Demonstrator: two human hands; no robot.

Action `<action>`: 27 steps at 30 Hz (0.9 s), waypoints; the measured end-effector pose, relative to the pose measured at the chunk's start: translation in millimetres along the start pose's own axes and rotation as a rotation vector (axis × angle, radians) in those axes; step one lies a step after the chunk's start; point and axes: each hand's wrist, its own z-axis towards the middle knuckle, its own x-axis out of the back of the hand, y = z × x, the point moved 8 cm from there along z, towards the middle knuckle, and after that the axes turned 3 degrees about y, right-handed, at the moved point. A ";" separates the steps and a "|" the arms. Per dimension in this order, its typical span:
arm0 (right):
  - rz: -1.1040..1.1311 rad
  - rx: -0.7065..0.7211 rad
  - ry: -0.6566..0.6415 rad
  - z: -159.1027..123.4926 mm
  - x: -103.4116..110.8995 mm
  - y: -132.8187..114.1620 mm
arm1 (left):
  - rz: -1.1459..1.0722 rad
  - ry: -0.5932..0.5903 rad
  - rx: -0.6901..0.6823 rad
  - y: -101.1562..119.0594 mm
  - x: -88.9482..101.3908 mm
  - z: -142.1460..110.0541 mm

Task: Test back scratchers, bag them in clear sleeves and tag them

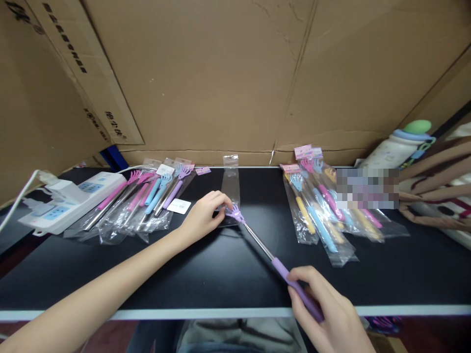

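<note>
A purple back scratcher (259, 241) with a metal shaft slants across the middle of the table. My right hand (331, 306) is closed around its purple handle near the front edge. At the other end, my left hand (204, 213) pinches the claw head with thumb and fingers. A clear plastic bag (231, 184) lies flat just behind the claw, partly hidden by my left hand. Left of that hand is a small purple card (203, 170), and a white label (178, 206) lies nearer to it.
Bagged pink, blue and purple back scratchers (158, 193) lie at left beside a white power strip (73, 201). More bagged ones (324, 201) lie at right. Behind them stand a bottle (392, 149) and a brown-strapped bag (434, 196). Cardboard walls (221, 73) enclose the black table (206, 279).
</note>
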 end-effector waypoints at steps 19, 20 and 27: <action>-0.115 0.009 0.000 6.9 -5.7 -5.9 | -0.053 0.011 -0.031 4.9 -2.4 -0.5; -0.113 0.014 0.001 6.9 -5.8 -6.2 | -0.052 0.012 -0.034 5.0 -2.6 -0.5; -0.094 0.030 -0.034 6.4 -8.8 -3.5 | 0.070 -0.011 0.004 1.8 -1.0 -0.5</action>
